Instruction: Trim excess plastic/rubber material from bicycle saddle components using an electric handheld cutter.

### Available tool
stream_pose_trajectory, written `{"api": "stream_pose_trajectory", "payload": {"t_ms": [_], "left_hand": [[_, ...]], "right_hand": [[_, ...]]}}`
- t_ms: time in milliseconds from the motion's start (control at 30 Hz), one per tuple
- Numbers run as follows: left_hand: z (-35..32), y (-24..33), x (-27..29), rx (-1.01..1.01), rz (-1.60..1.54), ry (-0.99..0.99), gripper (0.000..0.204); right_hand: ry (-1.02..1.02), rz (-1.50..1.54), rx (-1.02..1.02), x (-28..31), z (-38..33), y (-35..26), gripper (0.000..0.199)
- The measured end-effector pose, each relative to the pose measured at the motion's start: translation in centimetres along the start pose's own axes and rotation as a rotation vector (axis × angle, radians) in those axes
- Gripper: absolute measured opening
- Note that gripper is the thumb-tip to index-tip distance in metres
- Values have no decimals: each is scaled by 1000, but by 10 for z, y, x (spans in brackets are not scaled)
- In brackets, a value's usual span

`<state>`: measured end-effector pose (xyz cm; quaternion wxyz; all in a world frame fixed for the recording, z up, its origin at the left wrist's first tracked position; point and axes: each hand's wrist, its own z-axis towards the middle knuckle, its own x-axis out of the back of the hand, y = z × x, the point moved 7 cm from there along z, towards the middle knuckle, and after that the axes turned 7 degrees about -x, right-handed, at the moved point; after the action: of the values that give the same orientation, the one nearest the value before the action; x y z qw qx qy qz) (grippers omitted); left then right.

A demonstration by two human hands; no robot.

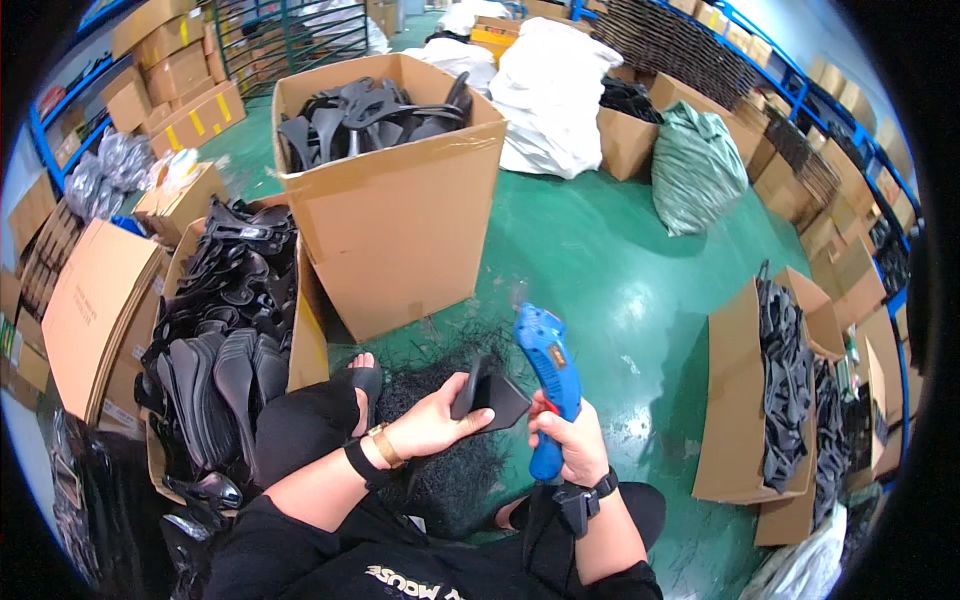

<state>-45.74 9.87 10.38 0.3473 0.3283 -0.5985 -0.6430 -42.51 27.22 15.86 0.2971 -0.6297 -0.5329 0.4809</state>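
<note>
My left hand (428, 424) is closed on a black moulded plastic part (507, 402) with a flat angled end, thumb on top. In my right hand (574, 442) is a blue handheld power tool (549, 358); its handle is wrapped by my fingers, near a red trigger. The tool's head points up and away, and its tip is blurred. Tool and part are close together over a heap of black shavings (455, 485) on the floor between my legs. Whether they touch, I cannot tell.
To the left stands an open carton (308, 345) of nested black plastic parts. A tall carton (400, 235) ahead holds more. Cartons with black parts (735, 400) stand at the right. White sacks (550, 100) and a green sack (697, 170) sit farther back on the green floor (590, 245).
</note>
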Motion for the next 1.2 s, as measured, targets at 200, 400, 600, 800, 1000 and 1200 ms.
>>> {"api": "stream_pose_trajectory", "payload": {"t_ms": [200, 400, 600, 800, 1000, 1200], "left_hand": [[-5, 1, -16, -75, 529, -72, 71], [-17, 17, -36, -233, 964, -74, 81], [-1, 19, -34, 177, -606, 65, 32], [2, -14, 33, 76, -859, 385, 11], [-10, 17, 41, 184, -1298, 348, 13], [-12, 29, 40, 186, -1323, 300, 14]], "right_hand": [[143, -92, 24, 8, 1, -6, 38], [179, 57, 78, 19, 1, -5, 39], [69, -1, -4, 2, 8, 10, 37], [-113, 120, -192, -12, -1, 27, 26], [-208, 51, -393, -32, -16, 50, 19], [-293, 31, -447, -42, -13, 61, 16]]}}
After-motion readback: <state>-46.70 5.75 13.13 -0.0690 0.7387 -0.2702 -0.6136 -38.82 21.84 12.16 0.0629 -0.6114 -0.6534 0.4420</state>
